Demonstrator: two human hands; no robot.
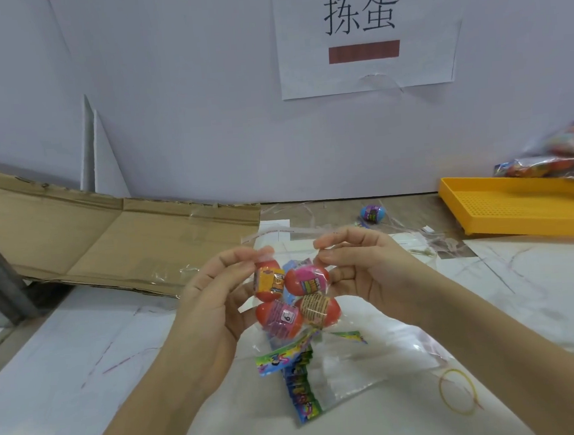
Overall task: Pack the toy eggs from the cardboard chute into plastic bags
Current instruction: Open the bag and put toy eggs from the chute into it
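Both hands hold a clear bag [295, 251] up above the counter [67, 372], mouth upward, so its long axis runs roughly top to bottom in the view. The left hand [212, 292] has a pinch grip on the bag's upper left edge between thumb and forefinger. The right hand [362, 269] pinches the upper right edge the same way, its other fingers curled below.

Inside the bag sits a cluster of eggs, pressed together between the two palms. A pink egg [306, 279] lies at upper right with its long axis about level, left to right. An orange-labelled egg [268, 282] is beside it at upper left, partly behind the left thumb. Below them are a red egg [278, 316] with a purple band and another red egg [318, 309] with a tan band, both lying sideways, the latter slightly tilted. A pale blue one seems to sit behind these, though it is mostly hidden.

The flattened cardboard chute [109, 241] slopes along the left, against the wall. A loose blue egg [372, 214] lies on its side near the wall. A yellow tray [518, 206] stands at right with filled bags [566, 157] at its far end. Under the hands lie flat bags [352, 366] and printed cards [298, 384], with a yellow rubber band [459, 391] nearby.
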